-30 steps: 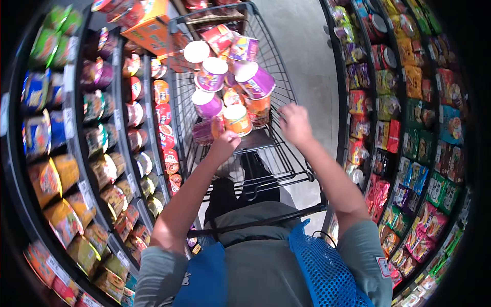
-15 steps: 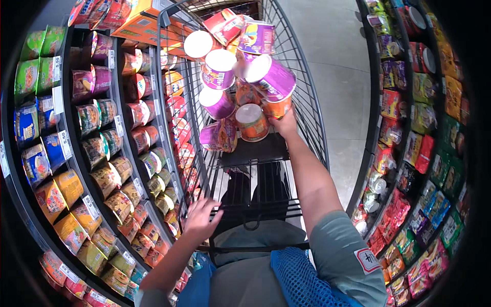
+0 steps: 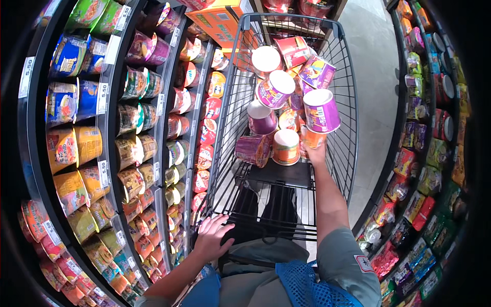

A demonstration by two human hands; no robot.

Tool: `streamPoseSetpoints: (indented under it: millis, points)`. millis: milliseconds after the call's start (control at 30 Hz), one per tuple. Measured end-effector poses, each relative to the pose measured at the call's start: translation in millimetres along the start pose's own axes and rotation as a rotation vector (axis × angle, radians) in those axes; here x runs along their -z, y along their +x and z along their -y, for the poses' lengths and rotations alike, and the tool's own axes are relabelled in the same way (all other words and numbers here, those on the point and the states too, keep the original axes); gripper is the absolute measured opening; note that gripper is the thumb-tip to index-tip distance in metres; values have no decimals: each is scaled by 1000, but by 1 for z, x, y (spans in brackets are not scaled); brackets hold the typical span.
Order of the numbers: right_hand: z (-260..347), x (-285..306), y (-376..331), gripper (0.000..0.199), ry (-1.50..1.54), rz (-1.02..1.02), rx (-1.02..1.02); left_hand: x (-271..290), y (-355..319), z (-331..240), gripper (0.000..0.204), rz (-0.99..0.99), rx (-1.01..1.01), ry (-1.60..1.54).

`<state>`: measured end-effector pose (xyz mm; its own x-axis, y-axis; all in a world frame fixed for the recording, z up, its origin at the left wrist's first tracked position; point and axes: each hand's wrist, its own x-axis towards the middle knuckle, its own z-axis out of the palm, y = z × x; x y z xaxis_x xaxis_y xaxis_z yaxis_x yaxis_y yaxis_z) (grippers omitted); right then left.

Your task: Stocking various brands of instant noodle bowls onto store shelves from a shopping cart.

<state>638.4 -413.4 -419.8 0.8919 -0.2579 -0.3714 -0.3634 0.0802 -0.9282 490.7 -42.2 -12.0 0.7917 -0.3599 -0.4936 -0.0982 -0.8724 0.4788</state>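
Instant noodle tubs fill the upper half of a black wire shopping cart [image 3: 353,153] in front of me. My right hand [image 3: 316,153] reaches into it, its fingers around an orange noodle tub [image 3: 313,137]; how far they wrap is partly hidden. Against that tub's far end rests a purple noodle tub [image 3: 322,111] with a white base. An orange tub with a pale lid [image 3: 286,147] stands just left of the hand, and another purple tub [image 3: 251,149] lies tilted farther left. My left hand [image 3: 210,236], fingers spread, is by the cart's near left corner and holds nothing.
A tall shelf of noodle tubs [image 3: 76,148] runs close along the cart's left side. Across the aisle floor [image 3: 365,97], another shelf holds bagged noodles [image 3: 404,163]. An orange carton [image 3: 217,25] and red packs [image 3: 279,6] stand beyond the cart's far end.
My view has shifted, so the cart and its tubs sit farther right and lower. My right hand stays at the orange tub; my left hand stays near the cart's near end, fingers spread.
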Motion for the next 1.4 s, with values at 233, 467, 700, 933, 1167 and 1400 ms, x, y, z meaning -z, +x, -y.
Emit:
streamPoseSetpoints:
  millis: [233,467,700,933,1167,1400]
  points:
    - [57,-12,-23,84,-291,-163,131,0,-4,1,45,-150,-65,-24]
    - [105,-15,-64,106,-611,-291,68,-2,-11,7,48,-86,-59,-66]
    - [114,3,-101,115,-463,-307,-3,0,-16,5,50,-121,-109,-92]
    - [195,-23,-156,104,-33,-45,-214,-7,-20,14,51,-200,-169,-141]
    - [318,-61,-202,81,440,350,-336,-5,-26,16,42,-360,-255,-207]
    - [419,-127,-230,78,569,591,-208,-9,-44,39,25,-334,-321,-414]
